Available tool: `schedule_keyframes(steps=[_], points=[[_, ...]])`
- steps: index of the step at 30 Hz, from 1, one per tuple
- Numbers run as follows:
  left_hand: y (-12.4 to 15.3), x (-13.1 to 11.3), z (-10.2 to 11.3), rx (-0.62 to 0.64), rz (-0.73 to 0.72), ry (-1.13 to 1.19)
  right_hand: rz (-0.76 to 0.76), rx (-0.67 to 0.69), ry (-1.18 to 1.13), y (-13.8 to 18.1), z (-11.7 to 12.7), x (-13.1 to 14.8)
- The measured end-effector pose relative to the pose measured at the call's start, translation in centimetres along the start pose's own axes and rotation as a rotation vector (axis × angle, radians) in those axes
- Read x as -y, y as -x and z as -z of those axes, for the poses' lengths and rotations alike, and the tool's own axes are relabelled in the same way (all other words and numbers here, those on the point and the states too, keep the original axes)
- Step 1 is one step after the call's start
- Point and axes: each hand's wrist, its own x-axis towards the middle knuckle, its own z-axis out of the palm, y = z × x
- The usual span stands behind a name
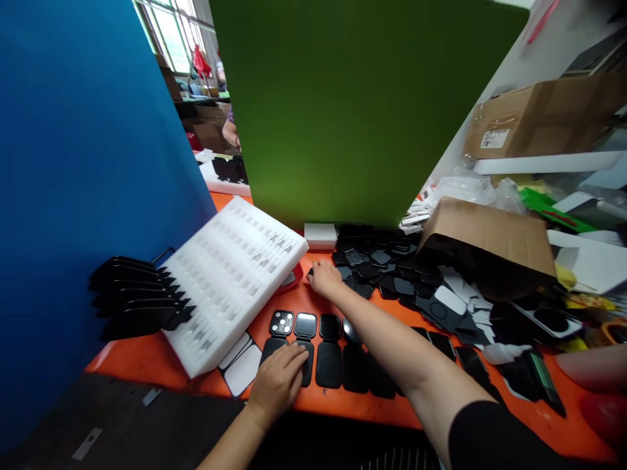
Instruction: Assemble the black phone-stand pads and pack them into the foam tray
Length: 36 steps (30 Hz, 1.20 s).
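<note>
A row of black hinged folding pads lies along the front of the orange table, each a small square head joined to a longer panel [328,365]. My left hand [280,378] rests flat on the second pad from the left, fingers stretched out over its panel. The leftmost square head [281,322] shows several light round spots; the one beside it [305,324] has a shiny grey face. Farther back, my right hand [325,278] is closed, with a small black piece [310,272] at its fingertips. A red object with a grey inset [292,279] lies just left of it.
A tilted white foam rack [235,274] holds several black panels [140,294] at left. Black parts [377,261] are heaped beyond my right hand, near an open cardboard box [490,238]. Blue [98,163] and green [337,111] partitions stand behind. A small white box [320,235] sits at the back.
</note>
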Motion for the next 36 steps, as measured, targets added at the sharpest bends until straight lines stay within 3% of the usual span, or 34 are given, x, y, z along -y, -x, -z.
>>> schedule_keyframes(steps=[3,6,10,12,15,19,22,26,30,36], points=[[0.9,0.2,1.1,-0.072,0.274,-0.013,-0.051,0.014,-0.006,-1.6,0.1,-0.2],[0.9,0.0,2.1,-0.048,0.559,-0.065,-0.028,0.002,-0.024,-1.5,-0.1,-0.5],[-1.0,0.2,3.0,0.069,0.713,-0.030,-0.023,-0.043,-0.074,-0.3,0.1,-1.2],[-2.0,0.9,3.1,0.066,0.811,0.104,-0.051,-0.031,-0.118,0.6,0.2,-2.1],[-2.8,2.3,3.3,0.034,0.953,0.500,-0.106,0.012,-0.197,2.6,-0.1,-4.1],[-2.6,2.6,4.0,0.079,1.022,0.757,-0.165,0.036,-0.274,5.8,-0.8,-6.8],[-2.6,0.7,5.1,0.093,1.074,0.974,-0.200,-0.013,-0.283,7.1,-1.0,-8.0],[-3.2,-2.4,6.3,-0.019,1.210,1.411,-0.228,-0.064,-0.317,7.5,-0.6,-9.0],[-3.9,-3.8,6.4,-0.005,1.232,1.508,-0.249,-0.031,-0.435,7.9,-1.0,-10.1],[-5.4,-5.0,4.7,0.034,1.224,1.544,-0.284,-0.020,-0.541,9.7,-2.7,-11.8]])
